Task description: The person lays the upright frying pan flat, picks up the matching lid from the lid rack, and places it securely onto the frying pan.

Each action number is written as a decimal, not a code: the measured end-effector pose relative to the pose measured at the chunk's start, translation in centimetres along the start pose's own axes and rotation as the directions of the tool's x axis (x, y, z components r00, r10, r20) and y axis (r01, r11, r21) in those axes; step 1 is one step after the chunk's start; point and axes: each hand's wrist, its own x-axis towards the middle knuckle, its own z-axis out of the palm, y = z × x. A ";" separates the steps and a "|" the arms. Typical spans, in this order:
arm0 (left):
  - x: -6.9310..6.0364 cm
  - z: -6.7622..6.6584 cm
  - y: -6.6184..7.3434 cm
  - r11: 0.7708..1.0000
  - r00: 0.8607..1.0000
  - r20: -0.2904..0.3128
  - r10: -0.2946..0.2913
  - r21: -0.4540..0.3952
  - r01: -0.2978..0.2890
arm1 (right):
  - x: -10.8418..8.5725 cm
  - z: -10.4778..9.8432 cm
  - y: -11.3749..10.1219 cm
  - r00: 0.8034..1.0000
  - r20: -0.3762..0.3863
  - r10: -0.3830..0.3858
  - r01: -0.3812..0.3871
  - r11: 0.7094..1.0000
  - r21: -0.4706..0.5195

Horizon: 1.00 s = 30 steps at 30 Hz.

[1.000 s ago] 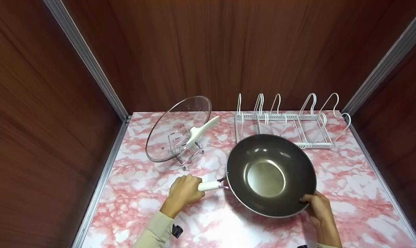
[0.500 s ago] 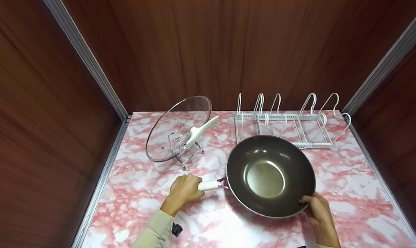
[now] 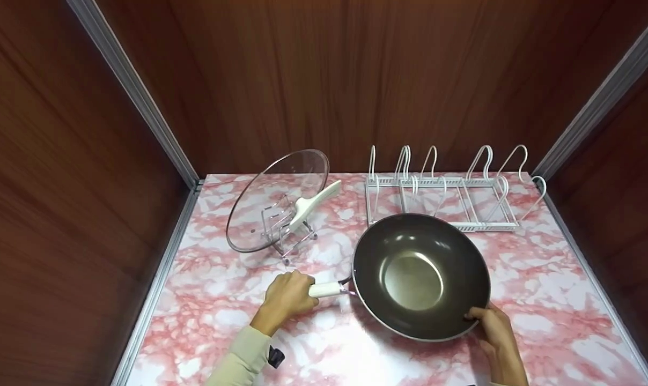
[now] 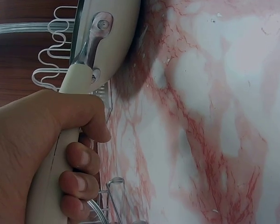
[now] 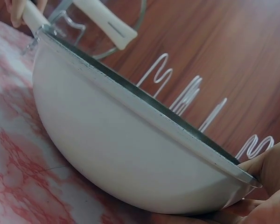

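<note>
Where the wok (image 3: 418,279) overlaps it, the white rack (image 3: 447,182) is hidden.

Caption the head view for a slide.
Left hand gripping its cream handle, right hand its rim: a wok before a white wire rack, glass lid tilted in a metal stand.

Glass lid (image 3: 270,187) tilted in wire stand (image 3: 298,245), white rack (image 3: 436,182), marbled table (image 3: 222,295), brown wall (image 3: 324,80)
</note>
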 end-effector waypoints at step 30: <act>0.2 -0.3 0.0 1.000 0.999 0.032 -0.006 0.007 0.006 | 0.6 -0.3 0.6 1.000 0.018 -0.023 0.025 0.992 -0.125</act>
